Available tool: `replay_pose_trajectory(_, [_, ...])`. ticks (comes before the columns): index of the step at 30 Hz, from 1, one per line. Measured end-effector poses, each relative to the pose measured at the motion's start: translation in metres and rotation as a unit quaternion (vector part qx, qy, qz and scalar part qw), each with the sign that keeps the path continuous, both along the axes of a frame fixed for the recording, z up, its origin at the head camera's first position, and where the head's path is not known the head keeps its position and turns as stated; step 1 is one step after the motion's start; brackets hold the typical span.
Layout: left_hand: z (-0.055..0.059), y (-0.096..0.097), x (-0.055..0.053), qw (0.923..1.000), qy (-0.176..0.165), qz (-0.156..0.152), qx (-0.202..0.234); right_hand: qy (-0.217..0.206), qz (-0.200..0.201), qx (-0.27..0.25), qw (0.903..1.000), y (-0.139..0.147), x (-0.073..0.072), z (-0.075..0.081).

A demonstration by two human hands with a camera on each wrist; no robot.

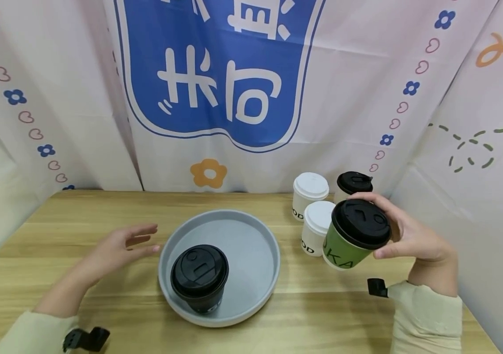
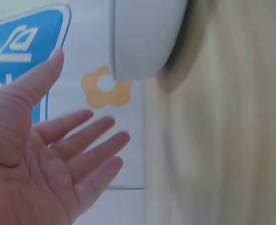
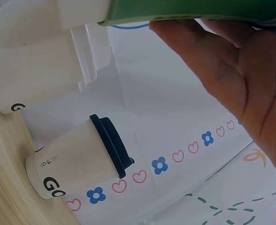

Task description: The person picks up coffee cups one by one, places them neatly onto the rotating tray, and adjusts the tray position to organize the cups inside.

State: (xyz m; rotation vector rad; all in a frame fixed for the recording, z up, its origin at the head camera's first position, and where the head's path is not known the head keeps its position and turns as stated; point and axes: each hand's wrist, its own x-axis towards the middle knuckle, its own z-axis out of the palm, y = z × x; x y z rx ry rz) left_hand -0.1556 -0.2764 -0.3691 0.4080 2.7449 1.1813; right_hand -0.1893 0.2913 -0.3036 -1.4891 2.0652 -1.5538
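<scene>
My right hand (image 1: pixel 410 236) grips a green paper cup (image 1: pixel 346 248) with a black lid, tilted and raised beside the white cups. In the right wrist view the green cup (image 3: pixel 199 11) crosses the top, with the fingers against its side. Left of the round grey tray (image 1: pixel 251 275), my left hand (image 1: pixel 121 250) hovers with its fingers extended and holds nothing. The left wrist view shows that palm (image 2: pixel 39 164) spread near the tray's edge (image 2: pixel 142 42). A dark cup with a black lid (image 1: pixel 200 275) stands on the tray, toward its front left.
Two white-lidded cups (image 1: pixel 310 189) (image 1: pixel 318 221) stand right of the tray. Behind the green cup is a white cup with a black lid (image 3: pixel 77 157), partly hidden in the head view. A printed cloth (image 1: pixel 349 98) hangs along the back of the wooden table (image 1: pixel 322 314).
</scene>
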Motion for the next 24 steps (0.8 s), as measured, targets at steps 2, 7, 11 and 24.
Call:
replay_pose_trajectory(2, [-0.002,0.001,0.010,0.9998,0.010,0.020,-0.003,0.002,-0.001,0.005,1.0000,-0.002,0.000,0.001])
replay_pose_trajectory(7, [-0.010,0.005,0.029,0.9997,0.019,0.014,0.000,0.009,-0.008,0.015,0.9998,-0.007,0.000,0.001])
replay_pose_trajectory(11, [-0.014,0.010,0.034,0.9999,-0.009,-0.011,0.002,0.016,0.006,0.013,0.9998,-0.011,-0.002,0.000])
replay_pose_trajectory(24, [-0.022,0.017,0.035,0.9981,-0.025,-0.048,0.027,0.016,0.016,0.015,0.9996,-0.017,-0.005,-0.001])
